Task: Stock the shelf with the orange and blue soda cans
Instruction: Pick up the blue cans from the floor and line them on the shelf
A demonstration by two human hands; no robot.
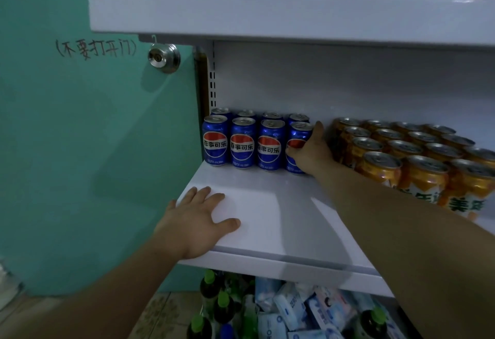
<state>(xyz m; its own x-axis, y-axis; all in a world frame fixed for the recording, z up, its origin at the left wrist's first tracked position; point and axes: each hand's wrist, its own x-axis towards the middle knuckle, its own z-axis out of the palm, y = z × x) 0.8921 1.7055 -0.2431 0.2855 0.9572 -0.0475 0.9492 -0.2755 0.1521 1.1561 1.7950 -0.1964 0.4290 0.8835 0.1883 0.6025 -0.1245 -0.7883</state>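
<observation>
Several blue soda cans (242,142) stand in two rows at the back left of the white shelf (284,220). My right hand (310,151) grips the rightmost front blue can (297,135), which stands upright on the shelf in line with the others. To its right, several orange soda cans (423,175) fill the shelf in rows up to the front; my right forearm crosses in front of some. My left hand (195,220) rests flat on the shelf's front left corner with fingers spread and holds nothing.
A second white shelf (267,17) hangs overhead. A teal door with a metal knob (164,57) stands left of the rack. Below the shelf lie green-capped bottles (214,301) and blue-and-white tissue packs (294,309).
</observation>
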